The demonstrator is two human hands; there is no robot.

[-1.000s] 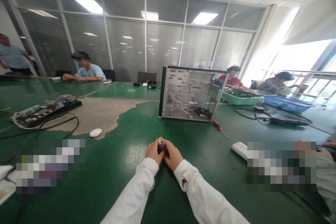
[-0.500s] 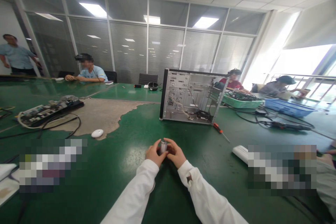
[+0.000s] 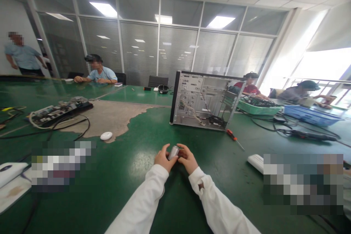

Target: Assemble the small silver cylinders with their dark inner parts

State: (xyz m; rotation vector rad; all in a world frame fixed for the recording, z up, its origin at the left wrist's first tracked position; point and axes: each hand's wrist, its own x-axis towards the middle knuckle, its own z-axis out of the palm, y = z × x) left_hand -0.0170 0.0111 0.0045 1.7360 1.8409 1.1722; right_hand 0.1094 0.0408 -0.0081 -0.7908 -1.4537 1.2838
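A small silver metal cylinder (image 3: pixel 173 152) is held up between my two hands, over the green table (image 3: pixel 115 175), with its top tilted to the right. My left hand (image 3: pixel 163 159) grips it from the left, the thumb lying across its lower front. On the other side, the fingers of my right hand (image 3: pixel 188 159) curl in against its right edge, index fingertip close to its top. What my hidden fingers do behind the cylinder cannot be seen. Beyond my hands stands an opened computer case (image 3: pixel 203 100), its inside and loose wires facing me.
A red-handled screwdriver (image 3: pixel 231 135) lies right of the case. Farther right are a green basket (image 3: pixel 257 109), a blue basket (image 3: pixel 312 114) and a corded tool (image 3: pixel 309 135). Leftward lie a white round object (image 3: pixel 106 136) and a circuit board assembly (image 3: pixel 61 110). Several people are around the table.
The cylinder has gone from nearly upright to tilted right. My right hand's fingers have shifted slightly around it. The whole view has swung a little to the left.
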